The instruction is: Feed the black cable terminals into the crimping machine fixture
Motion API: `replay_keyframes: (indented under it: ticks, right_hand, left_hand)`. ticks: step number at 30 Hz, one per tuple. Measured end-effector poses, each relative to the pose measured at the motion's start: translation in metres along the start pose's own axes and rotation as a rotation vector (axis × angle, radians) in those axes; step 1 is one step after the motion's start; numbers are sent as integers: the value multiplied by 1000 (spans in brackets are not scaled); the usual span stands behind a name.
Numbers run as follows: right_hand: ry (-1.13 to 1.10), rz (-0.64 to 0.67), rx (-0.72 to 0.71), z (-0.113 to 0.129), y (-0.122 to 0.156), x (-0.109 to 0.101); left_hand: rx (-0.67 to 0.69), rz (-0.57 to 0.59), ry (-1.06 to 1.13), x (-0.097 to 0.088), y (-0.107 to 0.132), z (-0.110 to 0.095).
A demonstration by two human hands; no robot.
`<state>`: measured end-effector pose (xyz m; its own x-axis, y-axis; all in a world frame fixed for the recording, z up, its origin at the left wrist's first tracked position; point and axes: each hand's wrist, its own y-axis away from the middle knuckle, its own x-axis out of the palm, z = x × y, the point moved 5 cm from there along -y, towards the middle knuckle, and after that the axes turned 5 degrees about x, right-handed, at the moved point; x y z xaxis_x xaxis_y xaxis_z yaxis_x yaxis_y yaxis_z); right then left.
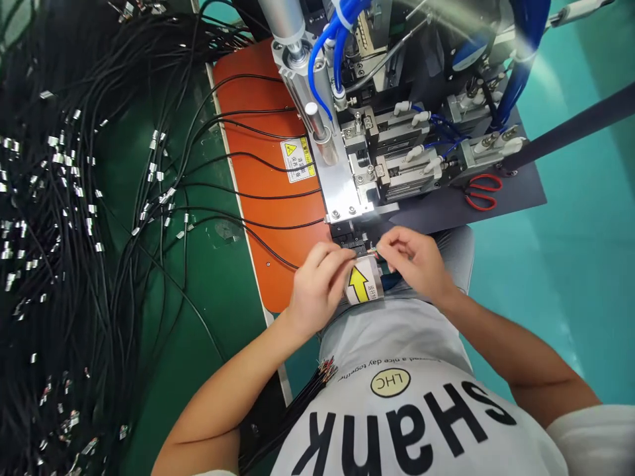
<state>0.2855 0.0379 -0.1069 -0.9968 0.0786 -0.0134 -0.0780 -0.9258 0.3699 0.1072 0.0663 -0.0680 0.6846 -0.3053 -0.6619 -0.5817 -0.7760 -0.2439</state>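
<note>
Hands (320,284) (417,261) nearly meet; thin wire ends (372,252) lie between them.

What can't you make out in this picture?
In the head view:
Small parts between the left hand and right hand: too small to identify.
Red-handled scissors: blades hidden by the machine.
Cable pile: cut off by the left edge.

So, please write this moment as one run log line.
left hand: at black fixture, grip unclear | right hand: fingertips at thin wires | yellow-arrow label: between hands | red-handled scissors: on dark surface
</note>
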Motion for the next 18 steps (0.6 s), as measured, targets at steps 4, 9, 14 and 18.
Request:
replay_keyframes:
  ticks: [4, 9, 14, 18]
  right_hand:
    - [-101, 15, 113, -13, -35, 2]
    - [-121, 2, 160, -24, -41, 4]
    - [-108, 14, 177, -20, -40, 4]
    - [-86, 5, 171, -17, -41, 3]
  left_hand:
    - [-2, -33, -23, -3, -15, 21]
    - [24, -16, -37, 5, -14, 32]
    - [53, 35, -59, 5, -12, 34]
    - [48, 49, -71, 5, -14, 34]
